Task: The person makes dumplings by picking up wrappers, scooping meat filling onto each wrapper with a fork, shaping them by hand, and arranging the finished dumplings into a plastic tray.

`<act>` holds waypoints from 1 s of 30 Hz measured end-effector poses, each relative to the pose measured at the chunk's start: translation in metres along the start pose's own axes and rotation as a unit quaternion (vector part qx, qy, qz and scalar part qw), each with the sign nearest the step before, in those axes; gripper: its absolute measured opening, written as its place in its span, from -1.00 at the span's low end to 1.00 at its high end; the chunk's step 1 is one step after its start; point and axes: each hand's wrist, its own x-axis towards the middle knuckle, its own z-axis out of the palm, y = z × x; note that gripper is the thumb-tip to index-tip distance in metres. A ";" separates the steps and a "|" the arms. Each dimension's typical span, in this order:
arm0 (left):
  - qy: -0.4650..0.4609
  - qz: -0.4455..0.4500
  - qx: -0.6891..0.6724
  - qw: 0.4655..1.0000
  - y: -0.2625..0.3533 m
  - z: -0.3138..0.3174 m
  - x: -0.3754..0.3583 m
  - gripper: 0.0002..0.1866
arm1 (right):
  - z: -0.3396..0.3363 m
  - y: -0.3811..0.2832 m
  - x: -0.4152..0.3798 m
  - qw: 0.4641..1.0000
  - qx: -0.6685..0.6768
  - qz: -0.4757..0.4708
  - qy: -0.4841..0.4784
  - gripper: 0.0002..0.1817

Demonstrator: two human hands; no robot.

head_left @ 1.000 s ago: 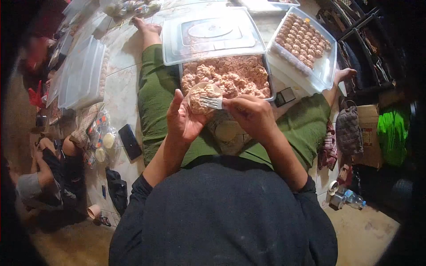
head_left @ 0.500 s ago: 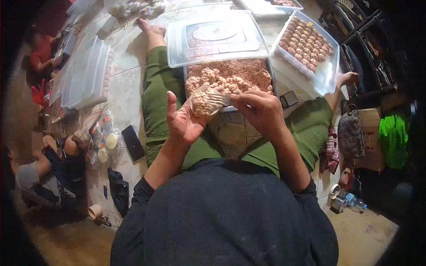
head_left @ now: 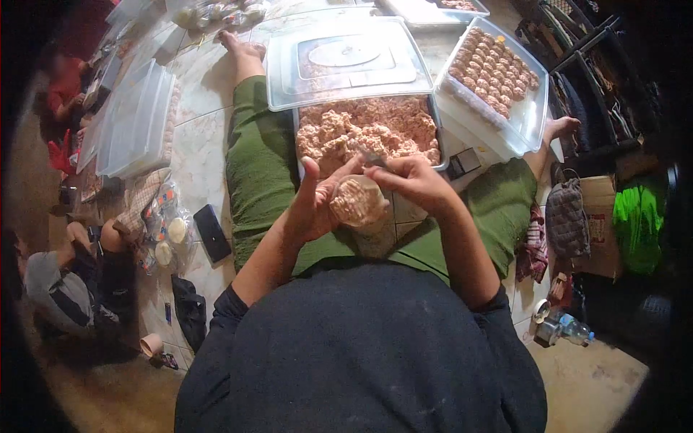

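Observation:
My left hand [head_left: 309, 204] is held thumb-up, its fingers curved around a dumpling [head_left: 357, 200], a pale thin wrapper with pinkish minced filling showing at its face. My right hand [head_left: 420, 185] grips a metal fork [head_left: 372, 158] just above the dumpling; the fork's tines are blurred, and some right fingers are hidden behind the wrapper. Beyond both hands stands a plastic tub of minced filling [head_left: 390, 123], its front edge close to my fingers. A clear lid [head_left: 346, 90] covers the tub's far part.
On the right, a clear box [head_left: 533, 133] holds rows of filled dumplings. Stacked lidded boxes [head_left: 133, 119] stand at left, near a phone [head_left: 211, 233] and bagged round wrappers [head_left: 177, 231]. My legs flank the tub. Other people sit at the far left; bottles [head_left: 575, 330] lie at lower right.
The dumpling has moved right and nearer my body and now tilts toward me. The fork has lifted off the filling and sits above it. My left hand has turned more sideways.

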 end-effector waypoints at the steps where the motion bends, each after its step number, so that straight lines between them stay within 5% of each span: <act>1: 0.006 -0.013 0.030 0.999 -0.004 -0.006 0.001 0.26 | 0.005 -0.009 -0.004 0.998 0.004 0.052 -0.017 -0.73; 6: 0.062 -0.041 0.056 0.996 -0.002 -0.006 -0.004 0.25 | 0.009 0.024 0.010 0.998 -0.005 -0.035 -0.044 -0.74; 12: 0.062 -0.018 0.076 0.995 0.013 -0.010 -0.008 0.31 | 0.012 0.015 0.016 0.997 0.014 0.031 -0.076 -0.70; 15: 0.081 -0.032 0.094 0.992 0.008 -0.012 -0.011 0.28 | 0.018 0.018 0.017 0.996 -0.032 -0.013 -0.077 -0.77; 18: 0.066 0.009 0.066 0.996 0.008 -0.022 -0.012 0.09 | 0.016 0.026 0.026 0.999 -0.001 -0.035 -0.040 -0.79; 21: 0.126 0.016 0.197 0.972 0.030 -0.033 -0.019 -0.04 | 0.012 0.013 0.021 0.995 0.079 -0.054 0.015 -0.80; 24: -0.015 0.145 0.099 0.984 0.037 -0.031 -0.021 0.00 | 0.016 -0.026 0.001 0.970 0.243 -0.019 0.004 -0.81; 30: 0.032 0.279 0.311 0.908 0.019 -0.003 0.011 -0.22 | 0.044 -0.031 -0.013 0.963 0.268 0.017 0.003 -0.70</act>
